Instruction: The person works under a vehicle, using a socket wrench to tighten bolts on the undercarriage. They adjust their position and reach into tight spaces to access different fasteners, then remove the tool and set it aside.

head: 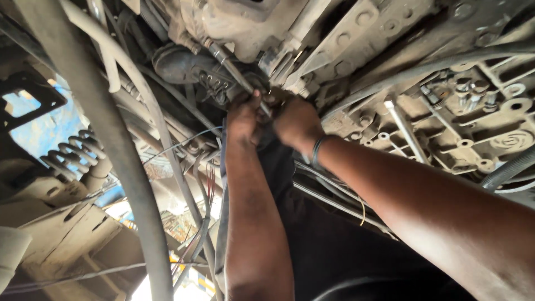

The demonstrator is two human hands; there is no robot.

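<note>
Overhead, I am looking up at the grimy underside of a vehicle, and both of my arms reach up into it. My left hand (243, 118) is curled shut around the lower end of a long metal tool shaft (231, 68), which runs up and to the left toward the dirty casing (234, 25) above. My right hand (296, 122) sits just beside the left, knuckles toward me, fingers folded in at the same spot; I cannot tell exactly what it pinches, since the fingertips are hidden behind the hand and the parts there. A dark band (316, 151) circles my right wrist.

The shaft lies between the two hands at its near end and meets the underbody near a rounded dark rubber boot (175, 62) to the left. Right of my hands, a ribbed, bolt-studded metal housing (473, 128) fills the upper right, with a thin bright rod (405, 132) slanting across it and a corrugated hose (510, 170) at the far edge. A thick grey pipe (120, 167) crosses the left of the view from top to bottom, and a coil spring (75, 153) sits well to the left of it, against a blue patch of daylight. Thin loose wires (207, 189) hang beside my left forearm. Everything is coated in dust and oily dirt.
</note>
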